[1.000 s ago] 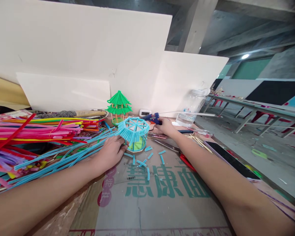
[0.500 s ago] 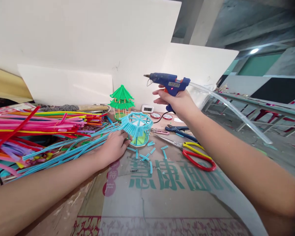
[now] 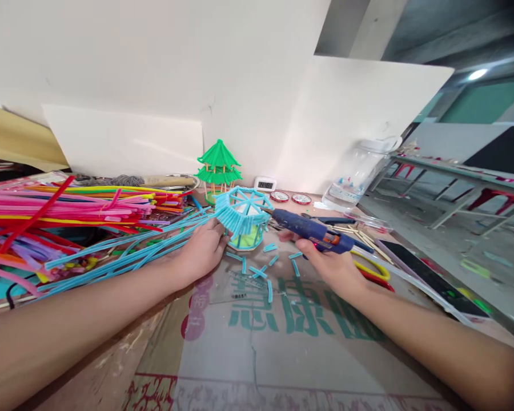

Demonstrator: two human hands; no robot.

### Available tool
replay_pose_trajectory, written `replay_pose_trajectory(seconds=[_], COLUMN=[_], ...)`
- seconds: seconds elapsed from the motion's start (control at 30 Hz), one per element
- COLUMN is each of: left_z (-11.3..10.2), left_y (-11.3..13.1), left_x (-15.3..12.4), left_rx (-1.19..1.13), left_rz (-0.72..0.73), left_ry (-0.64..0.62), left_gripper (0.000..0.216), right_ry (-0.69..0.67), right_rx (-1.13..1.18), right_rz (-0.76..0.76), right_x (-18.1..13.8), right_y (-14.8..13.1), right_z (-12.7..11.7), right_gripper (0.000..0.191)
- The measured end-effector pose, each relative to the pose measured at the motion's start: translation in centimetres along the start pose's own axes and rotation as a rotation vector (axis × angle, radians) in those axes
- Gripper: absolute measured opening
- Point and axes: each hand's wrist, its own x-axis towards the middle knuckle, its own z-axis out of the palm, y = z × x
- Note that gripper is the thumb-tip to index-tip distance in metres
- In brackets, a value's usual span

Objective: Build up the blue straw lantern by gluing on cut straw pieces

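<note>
- Head view: your left hand [image 3: 203,251] is curled against the left side of the blue straw model [image 3: 242,217], fingers closed on it under the fringed roof
- The model stands upright at the far edge of the cardboard [image 3: 282,342], near its middle
- Your right hand [image 3: 332,265] is clamped around the glue gun [image 3: 310,228]; its nozzle points left and sits right at the right edge of the model's roof
- Short blue straw pieces [image 3: 261,271] lie scattered on the cardboard just in front of the model
- Scissors [image 3: 372,271] lie just behind your right hand
- A green model [image 3: 218,165] stands behind the blue one, near the white wall
- Long coloured straws [image 3: 68,211] are piled at the table's left side
</note>
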Motion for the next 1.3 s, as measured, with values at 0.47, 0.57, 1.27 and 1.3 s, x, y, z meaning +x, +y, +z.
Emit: replay_pose_trajectory(seconds=[0.47, 0.57, 1.27, 1.3], left_z=[0.2, 0.3, 0.1, 0.1], left_y=[-0.4, -0.4, -0.4, -0.4], left_x=[0.1, 0.1, 0.0, 0.0], left_rx=[0.009, 0.002, 0.021, 0.028], left_rz=[-0.027, -0.03, -0.015, -0.009], left_ry=[0.002, 0.008, -0.001, -0.003], left_gripper=[0.026, 0.025, 0.025, 0.025], right_ry=[0.002, -0.044, -0.023, -0.021], right_rx=[-0.059, -0.012, -0.064, -0.061], right_rz=[-0.043, -0.029, -0.057, -0.072], right_x=[0.3, 0.4, 0.4, 0.4], right_y=[-1.4, -1.8, -1.8, -1.9], right_z=[-0.4, -0.4, 0.0, 0.1], right_gripper=[0.018, 0.013, 0.023, 0.022])
